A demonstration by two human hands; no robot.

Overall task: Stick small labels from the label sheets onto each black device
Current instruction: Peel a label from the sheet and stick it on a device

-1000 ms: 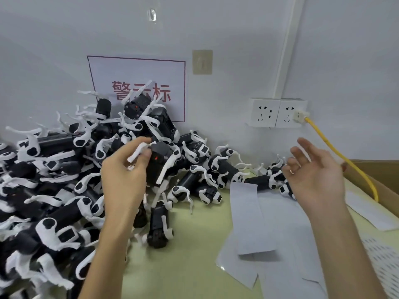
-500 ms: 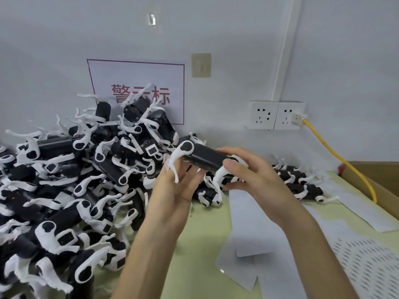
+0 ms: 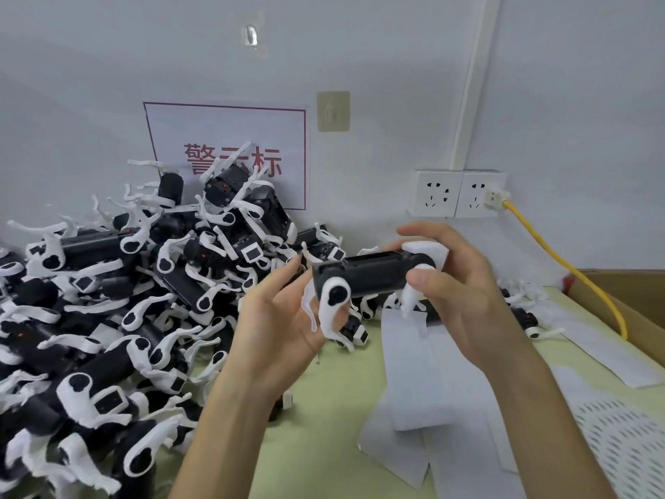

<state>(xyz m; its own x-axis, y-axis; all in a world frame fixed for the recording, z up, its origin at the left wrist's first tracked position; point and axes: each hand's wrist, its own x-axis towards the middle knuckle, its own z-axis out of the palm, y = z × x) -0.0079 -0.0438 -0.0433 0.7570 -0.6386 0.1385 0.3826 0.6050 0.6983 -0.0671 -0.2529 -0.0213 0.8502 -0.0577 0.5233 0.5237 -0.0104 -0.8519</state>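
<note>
A: Soft, even indoor light fills the scene; the white wall (image 3: 396, 48) reads bright and flat.
B: Faint shadows sit under the label sheets (image 3: 406, 372). The wide lens tilts and bows the wall conduit (image 3: 471, 84); detail is slightly soft throughout.

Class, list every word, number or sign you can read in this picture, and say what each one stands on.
"警示标": red characters on the white wall sign; the middle one is partly hidden by the pile of devices.
Label sheets: no print readable.
Dotted sheet: marks too small to read.
Held device: no readable text.
</note>
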